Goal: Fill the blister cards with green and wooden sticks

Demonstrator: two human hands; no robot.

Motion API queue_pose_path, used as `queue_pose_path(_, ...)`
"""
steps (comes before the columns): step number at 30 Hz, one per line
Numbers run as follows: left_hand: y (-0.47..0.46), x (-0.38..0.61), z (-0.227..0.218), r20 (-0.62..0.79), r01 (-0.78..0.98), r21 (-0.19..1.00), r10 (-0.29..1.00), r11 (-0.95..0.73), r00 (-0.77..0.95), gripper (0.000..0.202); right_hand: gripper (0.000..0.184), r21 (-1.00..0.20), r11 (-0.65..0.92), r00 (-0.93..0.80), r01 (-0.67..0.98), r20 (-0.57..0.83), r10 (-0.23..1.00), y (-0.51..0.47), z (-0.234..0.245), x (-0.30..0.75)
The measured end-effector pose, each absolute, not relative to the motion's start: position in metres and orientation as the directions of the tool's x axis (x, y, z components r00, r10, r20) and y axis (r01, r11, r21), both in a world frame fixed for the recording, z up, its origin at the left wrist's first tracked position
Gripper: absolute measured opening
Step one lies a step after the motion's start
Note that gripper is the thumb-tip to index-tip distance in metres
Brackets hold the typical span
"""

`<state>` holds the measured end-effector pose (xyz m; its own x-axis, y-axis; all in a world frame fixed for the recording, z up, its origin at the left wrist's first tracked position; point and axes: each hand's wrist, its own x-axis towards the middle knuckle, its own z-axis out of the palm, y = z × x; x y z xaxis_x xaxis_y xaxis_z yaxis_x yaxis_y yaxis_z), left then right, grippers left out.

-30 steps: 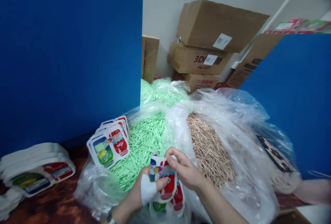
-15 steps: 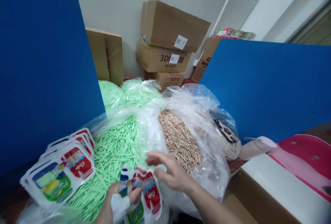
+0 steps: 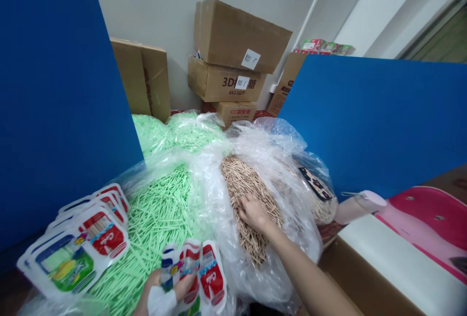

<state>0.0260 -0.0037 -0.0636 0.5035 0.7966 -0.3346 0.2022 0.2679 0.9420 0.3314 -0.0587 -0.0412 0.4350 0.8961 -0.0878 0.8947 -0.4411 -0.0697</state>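
Note:
My left hand (image 3: pixel 166 289), with a white wrap around its thumb, is closed on several printed pouches (image 3: pixel 211 274) with red cola and green drink pictures. They are held low in front of me, above the green sticks (image 3: pixel 164 209) in an open clear bag. My right hand (image 3: pixel 254 213) is down in the brown sticks (image 3: pixel 260 243) of the bag beside it. Its fingers are curled in among the sticks, and their tips are partly hidden. More pouches of the same print, a fanned stack (image 3: pixel 65 262), lie on the green sticks at the left.
Blue panels (image 3: pixel 375 121) stand at both sides. Stacked cardboard boxes (image 3: pixel 226 82) rise at the back against the wall. At the right are an open carton (image 3: pixel 394 267), a pale cylindrical container (image 3: pixel 359 206) and a pink object (image 3: pixel 426 214). Crumpled clear plastic (image 3: pixel 211 194) separates the two bags.
My right hand has left the pouches and moved up and right into the brown sticks. My left hand still holds the pouches, slightly further left in view.

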Motion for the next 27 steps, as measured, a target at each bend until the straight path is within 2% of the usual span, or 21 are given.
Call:
queue_pose_path(8, 0.004, 0.023, -0.060, -0.378, 0.257, 0.925, 0.754, 0.281, 0.537, 0.034, 0.020, 0.003, -0.468, 0.467, 0.884, -0.058, 0.882, -0.057, -0.056, 0.330)
queue_pose_path(13, -0.001, 0.024, -0.059, -0.297, 0.190, 0.955, 0.777, 0.229, 0.555, 0.039, 0.015, -0.074, -0.485, 0.481, 0.871, -0.060, 0.874, -0.053, -0.063, 0.333)
queue_pose_path(16, 0.002, 0.015, -0.059, -0.301, 0.230, 0.951, 0.782, 0.206, 0.546, 0.037, 0.014, -0.220, -0.494, 0.498, 0.841, -0.040, 0.866, -0.057, -0.061, 0.339)
queue_pose_path(20, 0.006, 0.010, -0.060, -0.347, 0.230, 0.938, 0.750, 0.260, 0.563, 0.038, 0.020, -0.541, -0.448, 0.536, 0.712, 0.007, 0.844, -0.065, -0.054, 0.348)
queue_pose_path(24, 0.001, 0.021, -0.057, -0.324, 0.241, 0.944, 0.757, 0.224, 0.568, 0.038, 0.028, -0.835, -0.326, 0.620, 0.443, 0.022, 0.785, -0.063, -0.049, 0.352)
queue_pose_path(27, -0.004, 0.030, -0.054, -0.266, 0.258, 0.955, 0.804, 0.145, 0.531, 0.034, 0.034, -0.957, -0.222, 0.662, 0.189, -0.043, 0.748, -0.058, -0.049, 0.350)
